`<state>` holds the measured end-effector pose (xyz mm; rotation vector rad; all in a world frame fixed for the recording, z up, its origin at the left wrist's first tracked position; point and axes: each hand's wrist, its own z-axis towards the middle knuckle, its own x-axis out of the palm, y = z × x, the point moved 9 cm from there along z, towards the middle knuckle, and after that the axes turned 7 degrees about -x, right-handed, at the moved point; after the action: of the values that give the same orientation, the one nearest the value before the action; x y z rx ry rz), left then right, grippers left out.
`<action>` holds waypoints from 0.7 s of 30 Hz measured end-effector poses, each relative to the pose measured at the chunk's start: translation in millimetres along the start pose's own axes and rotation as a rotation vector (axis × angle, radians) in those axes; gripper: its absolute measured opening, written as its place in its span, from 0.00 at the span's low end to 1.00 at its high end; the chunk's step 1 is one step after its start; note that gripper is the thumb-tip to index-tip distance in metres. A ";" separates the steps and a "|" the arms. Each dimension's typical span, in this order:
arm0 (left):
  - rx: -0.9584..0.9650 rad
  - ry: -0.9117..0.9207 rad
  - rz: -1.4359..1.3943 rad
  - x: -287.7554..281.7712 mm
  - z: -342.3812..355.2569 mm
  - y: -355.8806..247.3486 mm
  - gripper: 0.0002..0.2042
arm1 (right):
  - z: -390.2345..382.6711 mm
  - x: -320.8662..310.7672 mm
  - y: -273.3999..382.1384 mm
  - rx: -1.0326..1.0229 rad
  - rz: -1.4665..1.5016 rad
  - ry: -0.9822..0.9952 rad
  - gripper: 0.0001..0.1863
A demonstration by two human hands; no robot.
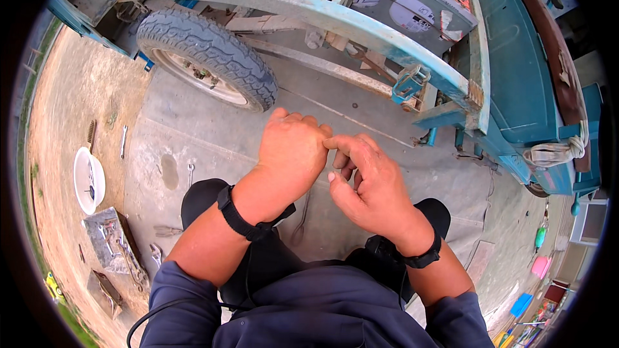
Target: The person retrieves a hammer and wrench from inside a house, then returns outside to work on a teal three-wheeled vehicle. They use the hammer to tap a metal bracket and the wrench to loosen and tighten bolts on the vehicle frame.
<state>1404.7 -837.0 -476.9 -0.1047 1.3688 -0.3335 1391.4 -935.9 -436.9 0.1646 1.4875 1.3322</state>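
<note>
My left hand (293,145) is closed in a fist in the middle of the view, its back turned up. Whatever its fingers hold, if anything, is hidden. Against its side rests the index fingertip of my right hand (373,187). The other right fingers are loosely bent, and the thumb stands apart, with nothing visible in the gap. Both hands are in the air before my knees, close to a wheel with a treaded black tyre (206,55). The wheel sits beneath a worn pale-blue metal vehicle frame (290,6). Below my hands, a long thin metal tool (301,222) lies on the ground, partly hidden.
On the left lie a white bowl (77,183), a brush (92,132), a spanner (124,142) and a metal tray of tools (106,219). Another spanner (191,171), pliers (167,231) and an adjustable wrench (156,254) lie nearer me. A blue panel (516,58) rises at right.
</note>
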 end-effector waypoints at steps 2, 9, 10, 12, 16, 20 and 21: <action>0.005 0.018 0.005 1.5 3.1 -1.4 0.06 | -3.3 1.0 3.4 0.003 0.006 0.035 0.20; 0.035 0.032 0.032 5.1 -0.7 -1.0 0.06 | 5.3 0.2 6.1 -0.061 -0.011 0.009 0.22; 0.042 0.013 0.024 5.7 -1.4 -1.6 0.07 | 7.2 -0.6 5.1 -0.052 -0.042 0.013 0.20; 0.046 0.038 0.005 7.5 -2.5 -3.1 0.07 | 8.4 1.2 3.0 -0.034 -0.101 0.023 0.18; 0.080 0.054 0.000 12.0 0.5 -6.6 0.06 | -2.0 12.8 5.9 -0.041 -0.005 0.025 0.19; 0.045 0.031 -0.149 2.2 1.8 -8.6 0.05 | 5.5 5.9 0.0 -0.002 -0.066 0.043 0.17; 0.060 0.021 -0.116 4.8 -0.2 -9.6 0.05 | 7.5 4.5 -4.1 0.027 -0.103 0.043 0.17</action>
<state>1403.7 -847.5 -478.9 -0.1315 1.3754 -0.4741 1397.3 -929.6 -441.1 0.0762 1.5299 1.2397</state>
